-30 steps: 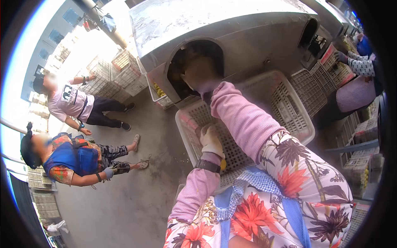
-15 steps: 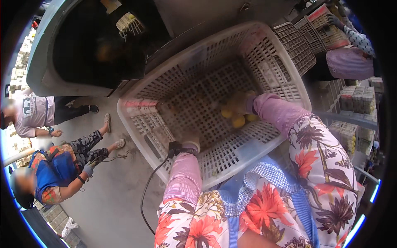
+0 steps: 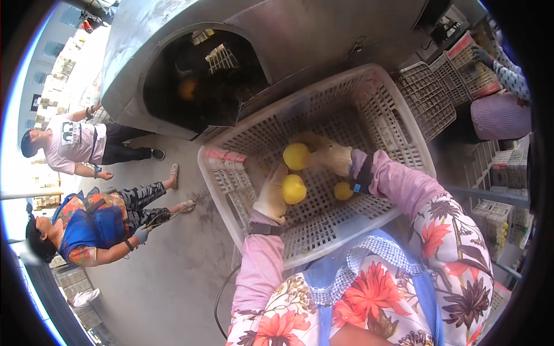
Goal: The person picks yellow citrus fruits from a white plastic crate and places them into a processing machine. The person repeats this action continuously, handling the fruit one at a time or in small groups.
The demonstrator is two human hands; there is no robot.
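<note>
Both of my hands wear pale gloves and are inside a large white slatted plastic crate (image 3: 424, 150). My left hand (image 3: 271, 199) is closed against a round yellow fruit (image 3: 294, 189), which shows on its inner side. A second yellow fruit (image 3: 296, 156) sits at the fingers of my right hand (image 3: 332, 155), which are curled round it and partly blurred. The two held fruits are close together, one above the other in the picture. Another yellow fruit (image 3: 343, 191) lies low in the crate, beneath my right wrist.
Beyond the crate stands a grey metal machine (image 3: 311, 34) with a dark opening (image 3: 202, 75). Two people (image 3: 75, 135) (image 3: 98, 225) are at the left. Stacked crates (image 3: 427, 98) and a co-worker's gloved hand (image 3: 482, 56) are at the far right.
My hands have risen from deep in the crate and come closer together, with yellow fruits now in them. The view has shifted, showing more of the machine.
</note>
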